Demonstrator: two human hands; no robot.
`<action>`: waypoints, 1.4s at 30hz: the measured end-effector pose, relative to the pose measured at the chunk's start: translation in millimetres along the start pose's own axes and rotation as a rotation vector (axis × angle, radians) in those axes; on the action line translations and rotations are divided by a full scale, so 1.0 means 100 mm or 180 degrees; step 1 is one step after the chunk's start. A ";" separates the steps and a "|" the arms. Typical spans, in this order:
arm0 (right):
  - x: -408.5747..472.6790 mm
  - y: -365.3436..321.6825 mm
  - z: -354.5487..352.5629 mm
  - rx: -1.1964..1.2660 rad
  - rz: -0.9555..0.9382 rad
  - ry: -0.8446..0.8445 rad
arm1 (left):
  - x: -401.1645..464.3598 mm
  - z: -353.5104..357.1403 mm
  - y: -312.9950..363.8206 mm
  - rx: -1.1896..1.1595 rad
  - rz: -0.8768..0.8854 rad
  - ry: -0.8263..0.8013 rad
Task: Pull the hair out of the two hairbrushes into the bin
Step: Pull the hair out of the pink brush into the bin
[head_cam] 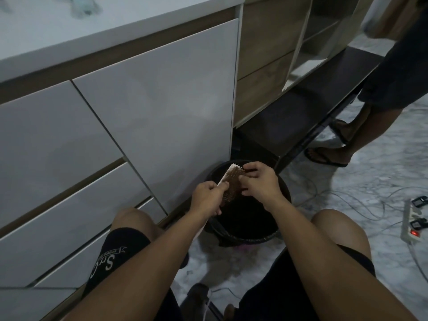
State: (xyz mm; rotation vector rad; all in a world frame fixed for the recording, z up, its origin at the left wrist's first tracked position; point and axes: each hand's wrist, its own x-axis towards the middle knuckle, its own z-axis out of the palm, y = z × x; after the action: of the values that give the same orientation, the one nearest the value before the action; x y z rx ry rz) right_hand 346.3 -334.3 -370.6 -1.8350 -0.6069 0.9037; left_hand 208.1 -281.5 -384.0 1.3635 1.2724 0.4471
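A pale hairbrush [232, 181] with a brown bristle pad is held tilted over the round black bin [249, 232], which is lined with a black bag. My left hand [208, 196] grips the brush by its lower end. My right hand [257, 180] rests on the bristle side, fingers pinched at the pad. I cannot make out how much hair is between the fingers. Only one hairbrush is in view.
White cabinet drawers [139, 107] stand close on the left. A dark low bench [308, 112] runs behind the bin. Another person's legs in sandals [342, 144] stand at the right. A power strip [413, 221] and loose cables lie on the marble floor.
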 end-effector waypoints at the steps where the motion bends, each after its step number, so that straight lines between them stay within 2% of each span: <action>1: 0.00 0.00 0.01 -0.0163 -0.0117 0.0020 | 0.00 0.00 -0.01 0.0006 0.0019 0.0009; 6: 0.05 -0.03 -0.02 -0.0539 -0.0306 0.0119 | 0.00 -0.05 -0.05 0.0086 0.0175 -0.0013; 11: 0.09 -0.13 -0.04 -0.0755 -0.0371 -0.0022 | 0.04 -0.09 -0.09 0.0230 0.0244 0.0054; 14: 0.12 -0.17 -0.05 -0.0568 -0.0223 0.0018 | 0.04 -0.10 -0.11 0.0195 0.0181 0.0073; 17: 0.13 -0.23 -0.08 -0.0010 -0.0022 0.0068 | 0.05 -0.14 -0.12 0.0132 0.0138 0.0180; 22: 0.12 -0.24 -0.05 0.0246 0.0013 -0.0043 | 0.04 -0.15 -0.08 0.0237 0.0171 0.0100; 24: 0.10 -0.23 -0.05 0.0149 -0.0097 -0.0193 | 0.04 -0.13 -0.07 0.0354 0.0202 0.0093; 26: 0.07 -0.23 -0.04 -0.0277 -0.0355 -0.0319 | 0.04 -0.12 -0.08 0.0426 0.0224 0.0084; 28: 0.08 -0.22 -0.04 -0.0396 -0.0491 -0.0164 | 0.03 -0.13 -0.10 0.0442 0.0206 0.0095; 32: 0.15 -0.23 -0.12 0.0370 -0.0253 0.0389 | 0.04 -0.17 -0.14 0.0375 0.0088 0.0210; 34: 0.17 -0.23 -0.15 0.0480 -0.0276 0.0518 | 0.04 -0.18 -0.14 0.0393 0.0063 0.0227; 39: 0.08 -0.26 -0.09 -0.0031 -0.0188 0.0128 | 0.03 -0.18 -0.07 0.0560 0.0100 0.0223; 42: 0.04 -0.23 -0.03 -0.0658 -0.0474 0.0034 | 0.02 -0.15 -0.07 0.0635 0.0243 0.0194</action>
State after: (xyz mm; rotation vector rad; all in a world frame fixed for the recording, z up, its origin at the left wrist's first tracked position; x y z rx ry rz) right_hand 350.8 -323.5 -350.3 -1.9465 -0.8449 0.7544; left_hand 193.8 -274.7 -386.6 1.5804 1.3462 0.4257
